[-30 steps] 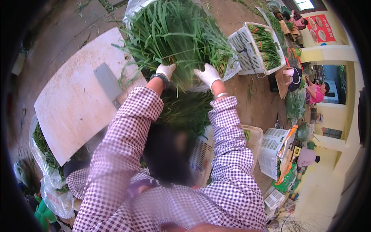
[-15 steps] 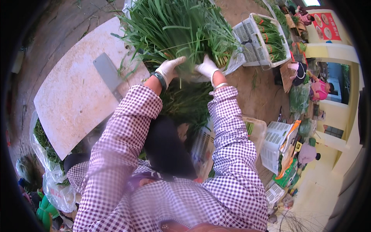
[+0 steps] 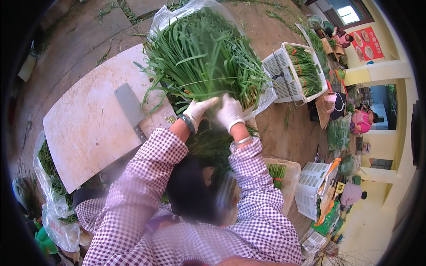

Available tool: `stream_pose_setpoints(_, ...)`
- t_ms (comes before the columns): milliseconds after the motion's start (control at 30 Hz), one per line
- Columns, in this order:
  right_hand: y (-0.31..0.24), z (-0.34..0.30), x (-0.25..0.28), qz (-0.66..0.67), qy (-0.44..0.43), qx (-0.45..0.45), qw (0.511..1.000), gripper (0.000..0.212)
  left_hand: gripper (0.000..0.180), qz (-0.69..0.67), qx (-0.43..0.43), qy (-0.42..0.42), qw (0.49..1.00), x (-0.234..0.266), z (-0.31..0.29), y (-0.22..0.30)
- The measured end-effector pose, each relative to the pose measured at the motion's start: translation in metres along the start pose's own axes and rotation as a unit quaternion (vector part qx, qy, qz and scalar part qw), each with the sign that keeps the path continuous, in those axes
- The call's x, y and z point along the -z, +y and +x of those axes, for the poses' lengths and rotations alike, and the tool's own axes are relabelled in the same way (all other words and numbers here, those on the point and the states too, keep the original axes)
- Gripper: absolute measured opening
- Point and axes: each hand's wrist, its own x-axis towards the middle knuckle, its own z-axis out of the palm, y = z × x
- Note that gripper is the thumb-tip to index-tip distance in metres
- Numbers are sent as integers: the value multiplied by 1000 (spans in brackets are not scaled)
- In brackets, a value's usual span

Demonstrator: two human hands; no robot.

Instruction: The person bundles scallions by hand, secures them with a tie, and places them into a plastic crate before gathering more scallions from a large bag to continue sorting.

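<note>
A large heap of long, flat-leaved greens lies in a clear plastic bag ahead of me. At its near edge, my left hand in a white glove is closed round some of the greens, thumb toward the right. Close beside it, my right hand, also gloved, is curled on the same greens; its fingertips are blurred. Left of the heap, a cleaver with a broad grey blade rests on a pale, stained board. Darker greens lie below my hands.
A white crate holding banded green bundles stands right of the heap. Nearer, a pale tub contains more cut greens, with another white crate beyond it. Bagged greens lie left of the board. Other people sit far right.
Both hands have come nearer to me, and the right has moved closer to the left. The view has shifted, so the heap and board appear lower.
</note>
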Motion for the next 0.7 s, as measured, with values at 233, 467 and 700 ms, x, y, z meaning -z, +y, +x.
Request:
stream_pose_setpoints(233,-19,-29,-18,-32,100,168,980,33,25,-30,85,135,987,25,22,-25)
stream_pose_setpoints(467,14,-27,20,238,10,-35,970,33,36,-47,31,207,977,16,17,-18)
stream_pose_setpoints(700,38,-9,-9,26,-24,-43,998,27,44,-17,4,226,974,-6,-7,6)
